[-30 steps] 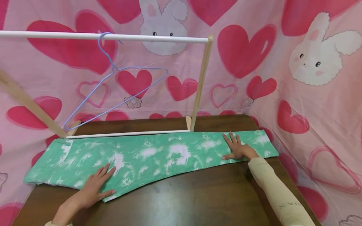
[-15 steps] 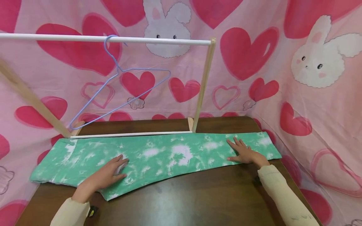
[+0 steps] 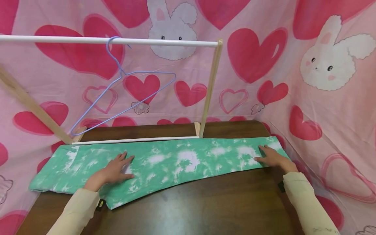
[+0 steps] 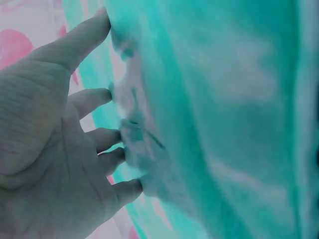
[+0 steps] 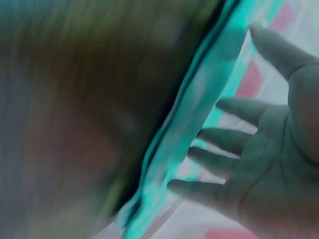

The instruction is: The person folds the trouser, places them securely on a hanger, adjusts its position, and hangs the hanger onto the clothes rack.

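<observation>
A pair of green and white tie-dye trousers (image 3: 188,160), folded lengthwise, lies flat along the table with the wide waist end at the left and the narrow leg end at the right. My left hand (image 3: 113,171) rests on the wide part, fingers spread. In the left wrist view the fingertips of that hand (image 4: 65,129) touch the cloth, which wrinkles beside them. Near the leg hem, my right hand (image 3: 273,158) lies on the fabric with its fingers stretched out. The right wrist view shows its fingertips at the layered edge of the trousers (image 5: 184,124).
Behind the trousers stands a rack with a white top rail (image 3: 176,42) and wooden posts (image 3: 211,88). A blue hanger (image 3: 121,73) hangs from the rail. Brown tabletop (image 3: 188,209) shows in front, and a pink heart-print cloth (image 3: 249,98) covers the walls.
My right hand has slid rightward along the trouser leg toward the hem. My left hand has moved forward and a little right, off the near edge and further onto the cloth.
</observation>
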The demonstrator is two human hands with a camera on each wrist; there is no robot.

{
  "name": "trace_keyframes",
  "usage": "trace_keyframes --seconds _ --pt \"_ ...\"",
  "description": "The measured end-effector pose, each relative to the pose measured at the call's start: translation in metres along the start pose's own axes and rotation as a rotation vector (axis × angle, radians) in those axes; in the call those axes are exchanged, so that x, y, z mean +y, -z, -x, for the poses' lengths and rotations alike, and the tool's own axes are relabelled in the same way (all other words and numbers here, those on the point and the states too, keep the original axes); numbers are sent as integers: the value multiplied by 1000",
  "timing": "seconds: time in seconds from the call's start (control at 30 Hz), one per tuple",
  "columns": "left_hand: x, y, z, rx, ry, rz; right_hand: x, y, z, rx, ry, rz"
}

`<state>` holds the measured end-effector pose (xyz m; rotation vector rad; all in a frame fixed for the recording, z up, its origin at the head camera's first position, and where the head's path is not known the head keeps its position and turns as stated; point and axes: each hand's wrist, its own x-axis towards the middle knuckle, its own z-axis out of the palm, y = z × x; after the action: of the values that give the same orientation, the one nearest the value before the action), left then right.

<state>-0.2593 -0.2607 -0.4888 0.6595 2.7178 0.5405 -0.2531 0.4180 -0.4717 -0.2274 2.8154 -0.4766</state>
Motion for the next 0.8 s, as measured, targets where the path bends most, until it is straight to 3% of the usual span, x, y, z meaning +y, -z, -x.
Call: trace_keyframes --seconds 0.23,0.4,0.47,0.67,0.8 --pt "7 4 -2 -54 60 27 51 11 -3 178 -82 -34" --pt "10 6 -5 -62 94 50 61 18 -5 225 -236 -142" --pt "10 5 -5 -56 94 52 65 17 -7 286 -269 -162" --pt "10 5 -4 -53 88 69 78 14 -14 524 -214 -201" --pt "10 8 -3 -72 79 78 87 14 -19 600 -167 -190"
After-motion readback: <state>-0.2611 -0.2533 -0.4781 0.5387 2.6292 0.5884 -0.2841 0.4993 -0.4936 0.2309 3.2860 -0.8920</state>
